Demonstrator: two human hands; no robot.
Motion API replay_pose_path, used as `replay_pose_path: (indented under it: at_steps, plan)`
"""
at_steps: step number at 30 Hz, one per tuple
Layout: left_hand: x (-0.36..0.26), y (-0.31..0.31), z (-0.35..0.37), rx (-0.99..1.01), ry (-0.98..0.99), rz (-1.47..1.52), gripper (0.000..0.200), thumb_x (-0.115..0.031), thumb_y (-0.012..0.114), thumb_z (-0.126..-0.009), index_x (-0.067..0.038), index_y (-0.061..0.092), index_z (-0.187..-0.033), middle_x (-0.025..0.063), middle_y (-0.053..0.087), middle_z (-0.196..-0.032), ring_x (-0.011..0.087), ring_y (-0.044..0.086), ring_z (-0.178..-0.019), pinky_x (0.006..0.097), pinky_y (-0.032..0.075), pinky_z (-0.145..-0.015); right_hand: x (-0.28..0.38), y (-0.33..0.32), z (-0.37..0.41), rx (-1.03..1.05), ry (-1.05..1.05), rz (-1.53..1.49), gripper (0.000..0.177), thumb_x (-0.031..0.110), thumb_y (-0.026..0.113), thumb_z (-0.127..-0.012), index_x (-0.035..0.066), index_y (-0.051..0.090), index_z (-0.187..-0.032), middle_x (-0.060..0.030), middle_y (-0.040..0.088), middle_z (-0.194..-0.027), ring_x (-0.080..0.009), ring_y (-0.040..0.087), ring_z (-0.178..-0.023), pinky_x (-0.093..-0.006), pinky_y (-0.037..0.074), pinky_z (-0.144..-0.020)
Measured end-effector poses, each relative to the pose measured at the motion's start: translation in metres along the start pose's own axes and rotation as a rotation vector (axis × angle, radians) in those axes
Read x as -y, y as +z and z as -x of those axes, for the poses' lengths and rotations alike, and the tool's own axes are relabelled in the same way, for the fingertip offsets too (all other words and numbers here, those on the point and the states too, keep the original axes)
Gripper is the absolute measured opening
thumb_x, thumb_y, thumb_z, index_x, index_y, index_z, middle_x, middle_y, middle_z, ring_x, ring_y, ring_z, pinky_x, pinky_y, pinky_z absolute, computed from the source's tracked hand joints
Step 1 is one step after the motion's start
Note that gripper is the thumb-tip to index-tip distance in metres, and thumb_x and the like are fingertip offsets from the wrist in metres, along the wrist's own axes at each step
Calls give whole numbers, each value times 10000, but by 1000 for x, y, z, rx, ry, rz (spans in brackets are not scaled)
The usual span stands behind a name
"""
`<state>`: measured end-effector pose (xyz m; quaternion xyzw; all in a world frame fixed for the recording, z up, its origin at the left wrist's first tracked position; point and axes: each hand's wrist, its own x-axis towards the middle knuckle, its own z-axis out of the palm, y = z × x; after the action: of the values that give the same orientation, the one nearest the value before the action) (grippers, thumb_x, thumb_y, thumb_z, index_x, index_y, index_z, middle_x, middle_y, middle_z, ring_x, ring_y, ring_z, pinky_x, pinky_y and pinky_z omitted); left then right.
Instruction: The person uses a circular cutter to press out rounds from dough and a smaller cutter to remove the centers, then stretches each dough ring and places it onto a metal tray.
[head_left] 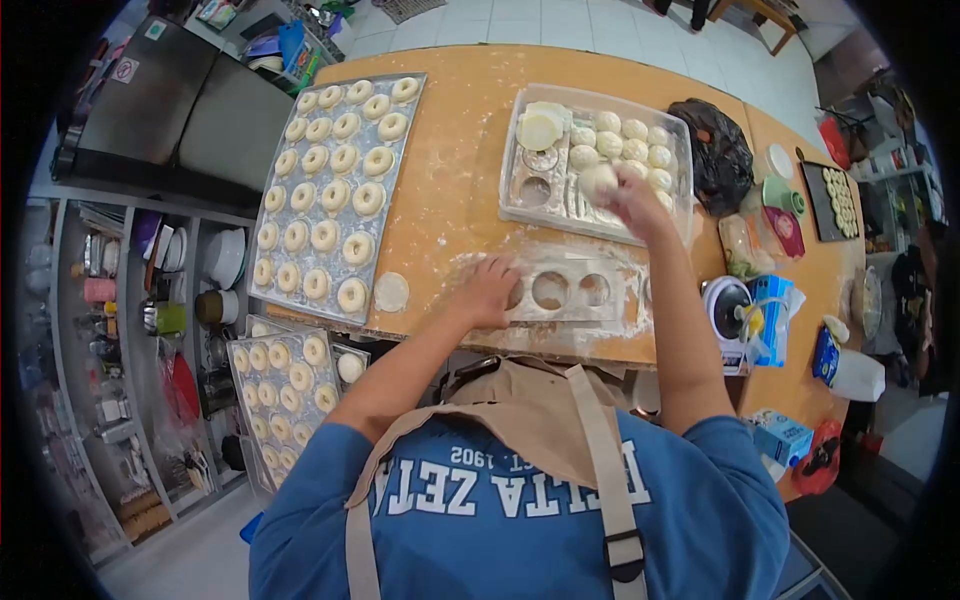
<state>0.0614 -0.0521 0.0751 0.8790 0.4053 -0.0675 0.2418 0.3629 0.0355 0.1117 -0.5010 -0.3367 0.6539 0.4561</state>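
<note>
Fingers (622,192) of R hand (634,203) closed round a dough ball (598,182) over the plastic tray (517,205), L hand (487,292) flat, fingers spread, on floured mould (572,291) on desk (450,180).

The scene is bright and evenly lit, with only soft, short shadows on the wooden table (450,130). The fisheye lens bends the edges strongly and leaves dark corners, and the right hand (632,205) is a little blurred.
</note>
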Motion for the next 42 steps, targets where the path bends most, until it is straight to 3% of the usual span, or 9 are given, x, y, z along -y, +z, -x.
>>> replay_pose_path:
  at_steps: [8,13,15,17,20,27,32,34,42]
  plan:
    - [-23,15,-40,111,149,-68,1033,-345,858,-519,-152,341,-1391,150,307,-1448,348,281,-1342,547,184,-1114,-98,11,99,59,213,673,411,81,763,-698,3,619,-1075,-120,661,-953,-189,635,-849,-323,544,-684]
    - [-22,20,-37,93,129,-92,1049,-360,864,-522,-173,325,-1402,139,293,-1459,339,274,-1348,554,182,-1112,-112,12,109,-82,-4,1000,411,134,757,-699,13,627,-1069,-163,666,-981,-250,649,-839,-348,523,-755]
    - [-24,18,-35,102,104,-108,1055,-367,865,-523,-180,319,-1406,129,284,-1467,336,266,-1355,561,183,-1110,-104,-8,122,-326,-106,1094,335,73,643,-760,38,619,-1093,-178,619,-1122,-296,588,-1045,-380,463,-904]
    - [-28,13,-33,117,80,-112,1053,-369,865,-527,-194,317,-1409,116,274,-1477,335,254,-1364,581,187,-1101,-75,-16,148,-495,-139,1347,302,65,618,-776,57,619,-1077,-174,579,-1186,-323,542,-1105,-399,440,-932]
    - [-27,15,-35,122,69,-111,1049,-368,865,-531,-219,315,-1412,99,266,-1488,333,240,-1374,609,192,-1088,-88,-49,160,-415,-187,1708,266,41,606,-765,66,625,-1029,-176,576,-1153,-352,533,-1083,-415,446,-915]
    - [-25,16,-36,117,85,-79,1044,-351,857,-552,-279,297,-1430,100,264,-1494,337,237,-1380,620,193,-1083,-78,-71,159,-430,-26,1463,220,60,602,-760,69,630,-978,-199,591,-991,-369,586,-911,-436,474,-806]
    - [-28,11,-32,119,93,-48,1020,-337,844,-572,-280,302,-1433,93,262,-1496,340,237,-1380,620,196,-1082,-78,-5,155,-268,-188,1271,263,66,668,-704,34,642,-964,-172,589,-949,-358,581,-905,-412,471,-804]
    - [-28,10,-31,123,97,-42,1013,-330,841,-574,-274,306,-1432,91,261,-1496,339,239,-1379,617,202,-1082,-68,40,156,-100,-150,1367,228,29,597,-743,65,638,-963,-165,584,-932,-352,592,-911,-428,483,-787]
    - [-27,10,-30,104,101,-46,907,-281,801,-638,-272,336,-1417,108,287,-1475,342,277,-1359,595,243,-1076,-89,65,139,-88,-194,1526,243,-6,599,-727,72,651,-950,-146,575,-954,-316,584,-946,-427,490,-782]
